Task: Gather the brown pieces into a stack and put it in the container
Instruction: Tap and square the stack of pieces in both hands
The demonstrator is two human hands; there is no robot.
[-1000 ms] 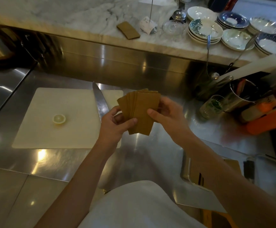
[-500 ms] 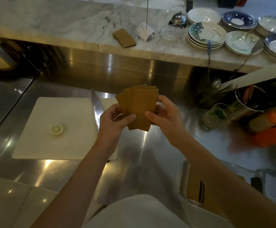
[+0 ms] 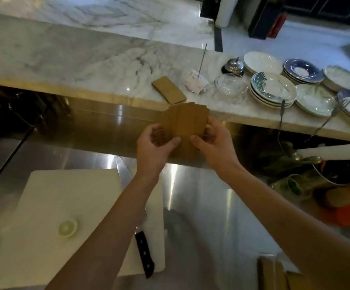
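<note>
Several brown pieces point(image 3: 187, 120) are fanned out upright between both hands, above the steel counter. My left hand point(image 3: 154, 148) pinches their lower left side, thumb on the front face. My right hand point(image 3: 213, 146) grips the lower right side the same way. One more brown piece point(image 3: 169, 90) lies flat on the marble ledge, just beyond the fan. At the bottom right edge a metal container point(image 3: 274, 273) shows brown pieces standing inside it, partly hidden by my right forearm.
A white cutting board point(image 3: 50, 206) with a lemon slice point(image 3: 67, 228) and a black-handled knife point(image 3: 142, 252) lies at the lower left. Stacked plates point(image 3: 273, 91), a glass bowl point(image 3: 230, 84) and a bell point(image 3: 233, 64) crowd the ledge's right. Utensil pots and orange items stand at right.
Both hands have lifted the fanned brown pieces up and away from me, toward the marble ledge. The view has tilted up, so the board and knife now sit lower.
</note>
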